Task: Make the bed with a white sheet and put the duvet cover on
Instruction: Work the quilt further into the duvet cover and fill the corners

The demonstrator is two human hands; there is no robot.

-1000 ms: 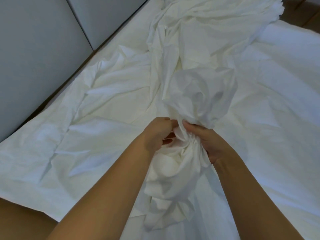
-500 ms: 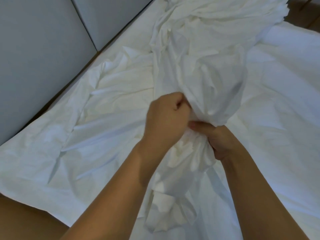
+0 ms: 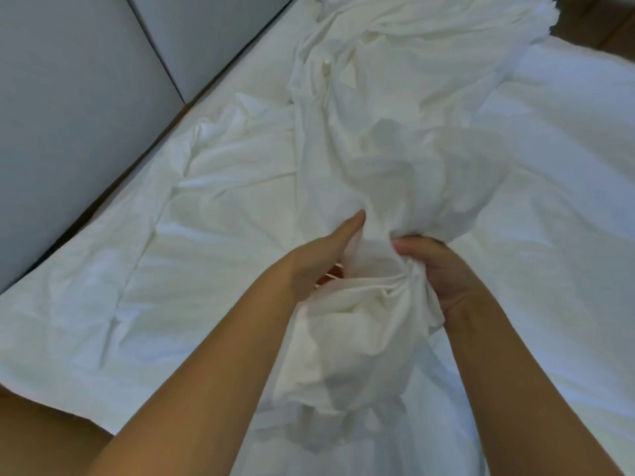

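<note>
A long bunched strip of white cloth, the duvet cover point(image 3: 395, 159), runs from the far end of the bed toward me over the wrinkled white sheet point(image 3: 206, 242). My right hand point(image 3: 443, 269) grips a gathered wad of this cloth, fingers curled round it. My left hand point(image 3: 323, 255) lies against the left side of the same wad, thumb stretched forward along the cloth; its fingers are hidden behind the folds. More gathered cloth hangs down between my forearms.
A grey padded headboard point(image 3: 79, 97) with a vertical seam borders the bed on the left. The bed's brown edge point(image 3: 51, 438) shows at the lower left. Brown floor point(image 3: 604, 25) shows at the top right corner.
My left hand dropped from its raised fist on the cloth and now sits lower beside the wad with the thumb extended. The right hand kept its grip and the cloth was drawn closer.
</note>
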